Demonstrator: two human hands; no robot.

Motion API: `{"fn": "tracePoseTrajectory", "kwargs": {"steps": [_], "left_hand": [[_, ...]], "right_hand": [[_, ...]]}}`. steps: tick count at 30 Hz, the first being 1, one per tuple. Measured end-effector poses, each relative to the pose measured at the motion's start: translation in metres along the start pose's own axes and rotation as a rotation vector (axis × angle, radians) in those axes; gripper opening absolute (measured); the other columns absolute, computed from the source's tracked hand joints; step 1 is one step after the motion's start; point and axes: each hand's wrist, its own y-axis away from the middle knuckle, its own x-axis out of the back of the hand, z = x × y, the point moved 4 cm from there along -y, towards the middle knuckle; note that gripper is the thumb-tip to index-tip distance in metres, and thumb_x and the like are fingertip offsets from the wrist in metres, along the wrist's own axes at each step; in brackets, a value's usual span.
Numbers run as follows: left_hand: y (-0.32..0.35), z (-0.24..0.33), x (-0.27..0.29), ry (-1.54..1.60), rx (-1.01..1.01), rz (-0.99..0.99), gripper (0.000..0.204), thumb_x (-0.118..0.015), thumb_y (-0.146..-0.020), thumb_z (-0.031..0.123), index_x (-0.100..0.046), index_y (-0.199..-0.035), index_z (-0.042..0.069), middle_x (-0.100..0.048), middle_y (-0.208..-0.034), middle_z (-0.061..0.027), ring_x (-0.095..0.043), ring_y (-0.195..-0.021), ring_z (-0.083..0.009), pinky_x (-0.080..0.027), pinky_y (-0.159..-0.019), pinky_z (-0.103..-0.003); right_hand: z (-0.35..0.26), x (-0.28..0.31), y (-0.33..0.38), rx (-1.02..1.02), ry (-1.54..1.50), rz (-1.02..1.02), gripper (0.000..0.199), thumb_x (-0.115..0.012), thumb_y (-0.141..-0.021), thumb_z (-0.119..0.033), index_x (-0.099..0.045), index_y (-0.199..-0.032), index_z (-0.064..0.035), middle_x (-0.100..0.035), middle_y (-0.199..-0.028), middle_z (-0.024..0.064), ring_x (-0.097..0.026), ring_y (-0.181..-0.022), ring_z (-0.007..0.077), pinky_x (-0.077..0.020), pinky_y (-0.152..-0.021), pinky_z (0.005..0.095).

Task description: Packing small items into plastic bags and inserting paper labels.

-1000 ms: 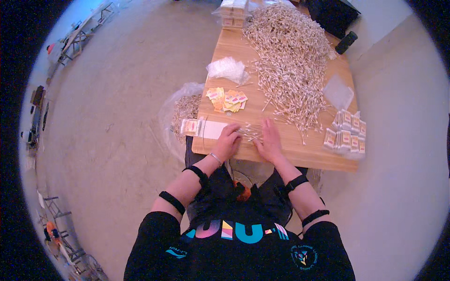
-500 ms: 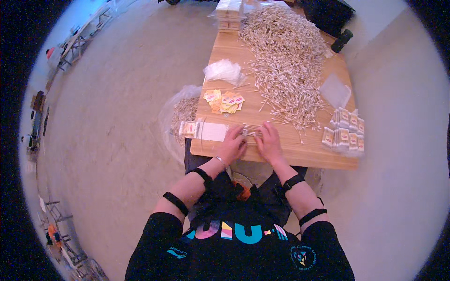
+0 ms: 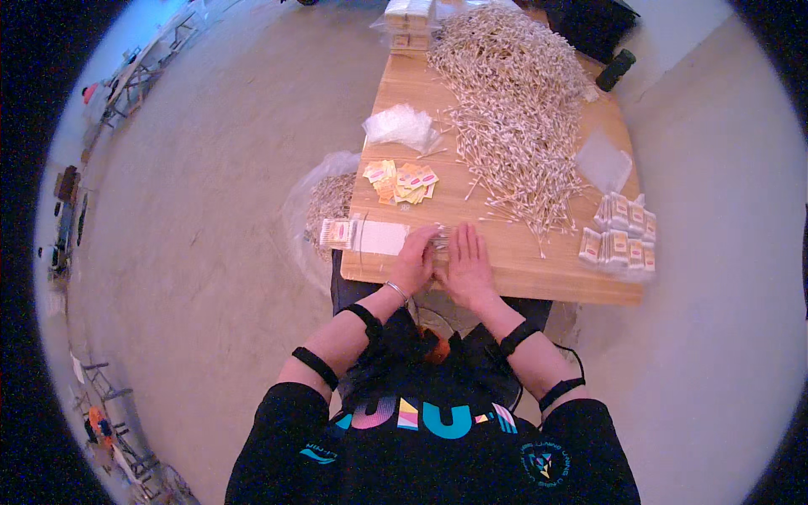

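Note:
A small row of cotton swabs [image 3: 440,241] lies on the near edge of the table, between my two hands. My left hand [image 3: 412,263] is curled, closed around the left end of that row; its fingertips are partly hidden. Fingers stretched out, my right hand [image 3: 468,268] rests flat against the right end of the swabs. Left of my left hand lies a white rectangular card or pad [image 3: 385,238], and beside it, at the table's left edge, a filled packet of swabs [image 3: 337,234].
A big heap of loose swabs [image 3: 513,118] spreads over the table [image 3: 404,93]. Printed cards [image 3: 408,183] and clear bags [image 3: 400,126] lie at left, filled packets [image 3: 621,231] at right. A bag of swabs [image 3: 326,202] stands beyond the left edge.
My right hand has shifted left toward my left hand, and its fingers have straightened and flattened. The swabs between the hands are now more covered. My left hand has barely moved.

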Motion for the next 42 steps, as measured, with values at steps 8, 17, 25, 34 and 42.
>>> {"fn": "tracePoseTrajectory", "kwargs": {"steps": [8,17,25,34,42], "left_hand": [[-0.001,0.003,0.001,0.004,-0.044,0.033,0.037,-0.047,-0.076,-0.007,-0.050,-0.112,0.002,-0.053,-0.113,-0.0177,-0.049,-0.109,-0.0343,-0.040,-0.094,-0.039],[-0.001,-0.003,0.007,0.073,0.136,0.110,0.043,-0.045,-0.076,-0.006,-0.045,-0.118,0.002,-0.051,-0.116,-0.0206,-0.048,-0.109,-0.0367,-0.039,-0.094,-0.039],[-0.006,-0.005,0.006,0.095,0.235,0.074,0.044,-0.040,-0.079,-0.004,-0.046,-0.122,0.001,-0.052,-0.119,-0.0208,-0.050,-0.111,-0.0322,-0.038,-0.096,-0.036],[-0.015,-0.016,0.002,0.180,0.247,0.178,0.041,-0.040,-0.080,-0.002,-0.047,-0.121,0.002,-0.054,-0.115,-0.0206,-0.053,-0.106,-0.0327,-0.041,-0.091,-0.035],[-0.018,-0.009,0.002,0.239,0.264,0.198,0.043,-0.041,-0.080,-0.001,-0.046,-0.122,0.002,-0.053,-0.117,-0.0190,-0.052,-0.108,-0.0302,-0.040,-0.092,-0.035]], "right_hand": [[-0.001,-0.005,-0.003,-0.004,0.057,-0.034,0.080,-0.047,-0.082,-0.047,-0.021,-0.135,0.0073,-0.014,-0.143,0.0255,-0.008,-0.135,0.0369,-0.0042,-0.109,0.0479],[0.001,-0.003,-0.006,0.001,0.061,0.069,0.076,-0.047,-0.084,-0.043,-0.021,-0.136,0.0052,-0.013,-0.144,0.0222,-0.006,-0.136,0.0346,-0.0034,-0.109,0.0476],[0.000,0.005,-0.021,0.000,0.005,-0.002,0.074,-0.045,-0.085,-0.044,-0.022,-0.136,0.0037,-0.017,-0.145,0.0177,-0.008,-0.136,0.0313,-0.0045,-0.109,0.0478],[0.006,-0.003,-0.035,-0.053,-0.039,0.166,0.072,-0.054,-0.081,-0.036,-0.022,-0.136,-0.0006,-0.026,-0.139,0.0158,-0.019,-0.131,0.0308,-0.0116,-0.108,0.0477],[0.021,-0.009,-0.040,-0.025,-0.202,0.104,0.061,-0.059,-0.078,-0.021,-0.033,-0.130,-0.0014,-0.034,-0.132,0.0152,-0.027,-0.125,0.0314,-0.0183,-0.105,0.0472]]}}
